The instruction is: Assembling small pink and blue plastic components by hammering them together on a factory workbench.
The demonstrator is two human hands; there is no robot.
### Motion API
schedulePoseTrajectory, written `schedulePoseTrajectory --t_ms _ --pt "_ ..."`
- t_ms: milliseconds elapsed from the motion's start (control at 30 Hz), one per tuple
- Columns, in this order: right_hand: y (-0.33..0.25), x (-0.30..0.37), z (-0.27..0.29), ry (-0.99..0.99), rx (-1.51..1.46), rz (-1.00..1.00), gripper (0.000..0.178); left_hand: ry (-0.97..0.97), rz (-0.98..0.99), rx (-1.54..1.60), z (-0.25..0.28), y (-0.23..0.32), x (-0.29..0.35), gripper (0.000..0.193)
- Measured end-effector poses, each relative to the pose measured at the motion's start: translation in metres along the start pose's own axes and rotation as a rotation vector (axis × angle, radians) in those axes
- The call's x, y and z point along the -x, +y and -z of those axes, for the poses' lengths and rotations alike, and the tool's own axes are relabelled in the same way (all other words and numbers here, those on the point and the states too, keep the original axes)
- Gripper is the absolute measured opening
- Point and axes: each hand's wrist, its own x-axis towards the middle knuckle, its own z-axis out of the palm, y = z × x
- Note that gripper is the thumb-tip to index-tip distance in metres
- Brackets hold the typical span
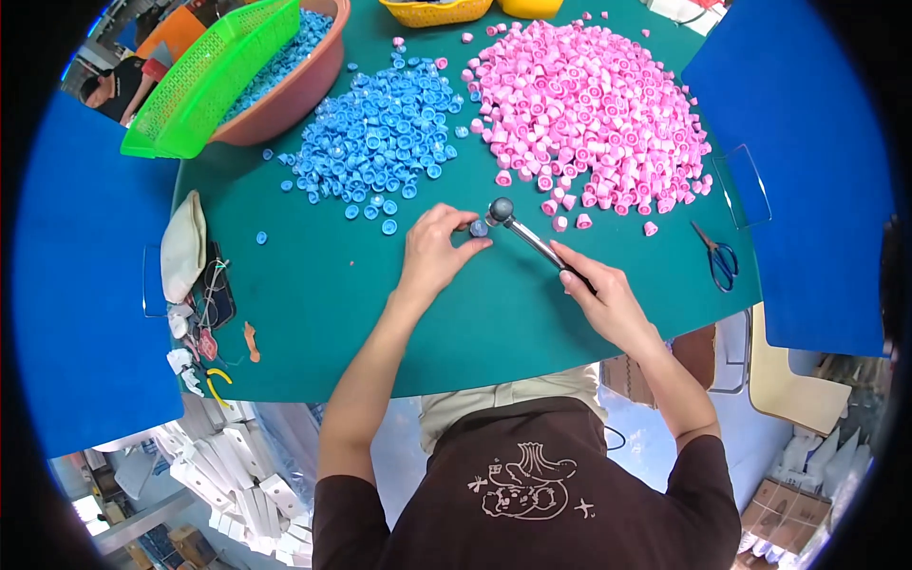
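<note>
My left hand (439, 249) is over the middle of the green table, thumb and fingertips pinched about a small dark blue-grey round piece (478, 228). My right hand (603, 296) is wrapped round the black handle of a hammer (534, 242) with a silver shaft and a rounded dark head. That head is just beyond my left fingertips, close beside the small piece; whether the two touch I cannot tell. Past my hands lie a heap of blue cup-shaped caps (380, 128) on the left and a larger heap of pink caps (589, 114) on the right.
A brown tub (328, 62) of blue pieces stands at far left, a green basket (176, 109) leaning on it. Blue-handled scissors (722, 266) lie at right. A cream pouch (183, 249) and yellow-handled pliers (218, 382) lie along the left edge. Yellow baskets (437, 13) stand at the back.
</note>
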Motion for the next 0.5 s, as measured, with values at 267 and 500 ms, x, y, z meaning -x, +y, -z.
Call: schedulePoseTrajectory --t_ms 267,500 --pt "-0.01 -0.012 -0.003 -0.085 0.189 -0.001 0.038 -0.003 0.007 0.016 -0.003 0.0 -0.003 0.038" --pt "-0.028 -0.022 0.006 0.108 0.051 0.086 0.039 0.091 -0.123 -0.013 0.016 0.0 0.003 0.04"
